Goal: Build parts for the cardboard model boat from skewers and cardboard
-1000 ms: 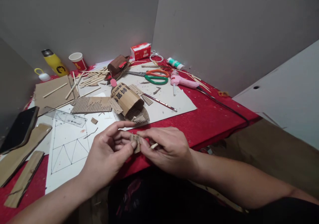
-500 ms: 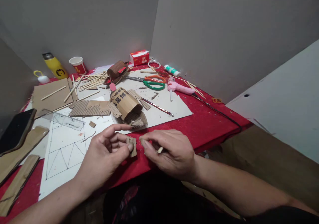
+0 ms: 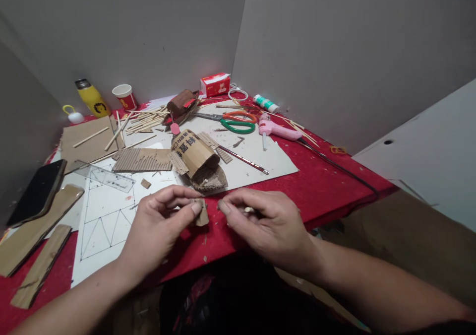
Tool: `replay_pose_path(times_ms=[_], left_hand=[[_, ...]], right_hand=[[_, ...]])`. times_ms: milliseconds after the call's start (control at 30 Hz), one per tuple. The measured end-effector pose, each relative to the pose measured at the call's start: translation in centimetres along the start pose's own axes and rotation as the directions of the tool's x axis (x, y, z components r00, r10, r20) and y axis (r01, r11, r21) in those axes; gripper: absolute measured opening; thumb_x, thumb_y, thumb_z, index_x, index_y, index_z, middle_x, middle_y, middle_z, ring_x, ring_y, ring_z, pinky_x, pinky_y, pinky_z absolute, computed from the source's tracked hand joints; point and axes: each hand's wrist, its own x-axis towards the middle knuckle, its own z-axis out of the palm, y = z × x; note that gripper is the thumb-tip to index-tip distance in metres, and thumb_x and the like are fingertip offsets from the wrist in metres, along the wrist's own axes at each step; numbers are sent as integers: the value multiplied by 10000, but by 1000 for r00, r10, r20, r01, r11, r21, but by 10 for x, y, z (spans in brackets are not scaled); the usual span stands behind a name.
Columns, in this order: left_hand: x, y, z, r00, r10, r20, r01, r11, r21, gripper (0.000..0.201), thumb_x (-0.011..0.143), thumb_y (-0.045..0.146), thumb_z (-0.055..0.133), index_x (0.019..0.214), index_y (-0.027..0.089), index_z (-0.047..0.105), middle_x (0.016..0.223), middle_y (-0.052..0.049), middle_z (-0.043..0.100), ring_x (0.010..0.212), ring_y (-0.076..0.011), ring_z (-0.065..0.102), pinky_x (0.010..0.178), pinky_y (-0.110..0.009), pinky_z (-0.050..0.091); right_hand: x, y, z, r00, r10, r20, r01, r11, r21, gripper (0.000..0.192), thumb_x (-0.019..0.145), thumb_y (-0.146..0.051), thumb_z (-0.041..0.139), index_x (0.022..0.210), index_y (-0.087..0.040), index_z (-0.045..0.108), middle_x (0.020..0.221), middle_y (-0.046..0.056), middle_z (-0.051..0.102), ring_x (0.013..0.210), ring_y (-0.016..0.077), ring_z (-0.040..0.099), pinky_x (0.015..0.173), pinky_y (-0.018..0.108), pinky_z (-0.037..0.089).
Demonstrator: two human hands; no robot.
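1. While the left hand point(image 3: 159, 223) pinches a small cardboard scrap point(image 3: 202, 215) just in front of the cardboard boat point(image 3: 199, 160), it hovers over the table edge.
2. The right hand point(image 3: 266, 221), just beside the scrap, is curled around a thin stick point(image 3: 248, 209).

Room: two plain grey walls point(image 3: 148, 32) meet in a far corner, right of centre | Furniture: table under a red cloth point(image 3: 316, 186) fills the corner | Right: white board point(image 3: 435, 151) with a small hole, leaning near | Light: dim, even, indoor
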Motion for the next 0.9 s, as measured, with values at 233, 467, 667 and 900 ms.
replay_pose_path(times_ms=[233,467,667,900], left_hand=[[1,-2,-2,996,34,-77,-42,993,-106,154,762,247,764,837,165,657,707,10,711,633,-102,652,631,-194,530],[-6,-1,1,967,182,-177,-168,981,93,90,751,220,767,765,180,687,745,14,736,670,-106,677,653,-183,551],[-8,-4,2,941,288,-177,-246,943,225,47,777,213,735,783,193,693,743,18,733,667,-125,693,652,-211,570],[-11,-13,1,864,477,-160,-369,818,442,146,791,183,721,909,267,739,859,37,766,738,-117,704,735,-217,572]], right_hand=[[1,-4,14,902,314,298,-414,827,381,215,856,-318,569,719,-155,601,604,-34,500,535,76,423,470,189,351],[6,0,22,835,444,325,-547,607,576,249,785,-376,702,819,-164,575,528,-58,559,487,77,477,515,207,385],[9,2,25,817,474,328,-561,528,637,344,706,-429,777,802,-174,568,554,-53,599,509,82,528,541,220,422],[6,3,28,835,432,340,-531,473,703,231,752,-327,726,770,-185,545,525,-111,478,379,30,327,384,187,253]])
